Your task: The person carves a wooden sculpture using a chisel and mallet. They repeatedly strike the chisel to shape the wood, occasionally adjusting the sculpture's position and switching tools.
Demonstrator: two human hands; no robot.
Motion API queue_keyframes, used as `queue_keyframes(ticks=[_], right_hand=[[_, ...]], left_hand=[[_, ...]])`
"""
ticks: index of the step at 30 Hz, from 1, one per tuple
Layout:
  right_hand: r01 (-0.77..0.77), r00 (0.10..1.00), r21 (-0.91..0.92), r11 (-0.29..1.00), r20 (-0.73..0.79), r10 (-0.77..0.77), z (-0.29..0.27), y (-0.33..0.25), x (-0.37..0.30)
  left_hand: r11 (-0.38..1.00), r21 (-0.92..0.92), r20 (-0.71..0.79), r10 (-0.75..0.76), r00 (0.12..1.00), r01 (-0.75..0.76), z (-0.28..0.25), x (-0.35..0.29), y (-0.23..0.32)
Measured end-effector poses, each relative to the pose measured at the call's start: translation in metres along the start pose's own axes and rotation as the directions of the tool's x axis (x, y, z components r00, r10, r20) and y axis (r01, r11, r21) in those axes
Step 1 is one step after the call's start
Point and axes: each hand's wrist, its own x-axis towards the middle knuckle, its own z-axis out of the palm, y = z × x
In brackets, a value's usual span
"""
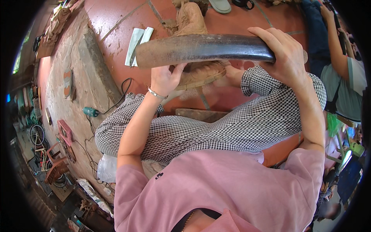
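My right hand (288, 56) is closed round the narrow end of a long wooden mallet (205, 48), brown at its broad left end and dark and glossy toward the grip. The mallet lies nearly level across the view. Below its left part is my left hand (166, 79), thumb bent inward; the fingers are mostly hidden behind the mallet, and so is whatever they grip. A carved wooden figure (192, 19) shows beyond the mallet. Its rounded carved base (203, 77) appears on the near side, between my bare feet; the mallet covers the middle of the carving.
Two pale strips (139, 44) lie on the red tiled floor (116, 19). To the left is a large rough wooden slab (83, 50) bearing a sanding block (67, 83) and a corded green power tool (91, 112). Another person (344, 73) sits close by on the right.
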Motion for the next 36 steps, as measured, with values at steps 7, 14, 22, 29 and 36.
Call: queue_keyframes(ticks=[7,14,22,29,36], right_hand=[[0.038,0.996,0.076,0.996,-0.079,-0.032,-0.009,-0.001,0.003],[0.083,0.996,0.036,0.996,-0.040,-0.081,-0.005,-0.002,0.003],[0.048,0.999,-0.036,0.998,-0.020,-0.049,0.000,0.002,-0.003],[0.102,0.995,-0.089,0.991,0.006,-0.102,0.007,0.004,-0.006],[0.051,0.999,-0.050,0.997,0.019,-0.051,0.003,0.006,-0.002]], left_hand=[[0.811,0.445,0.003,0.422,0.907,-0.379,0.004,-0.002,-0.001],[0.929,0.239,0.041,0.282,0.959,-0.283,0.009,-0.008,-0.019],[0.850,0.401,0.104,0.329,0.939,-0.342,0.009,-0.005,-0.005],[0.830,0.404,0.219,0.320,0.922,-0.385,0.005,-0.003,-0.005],[0.890,0.351,0.110,0.269,0.957,-0.291,0.005,-0.002,-0.013]])
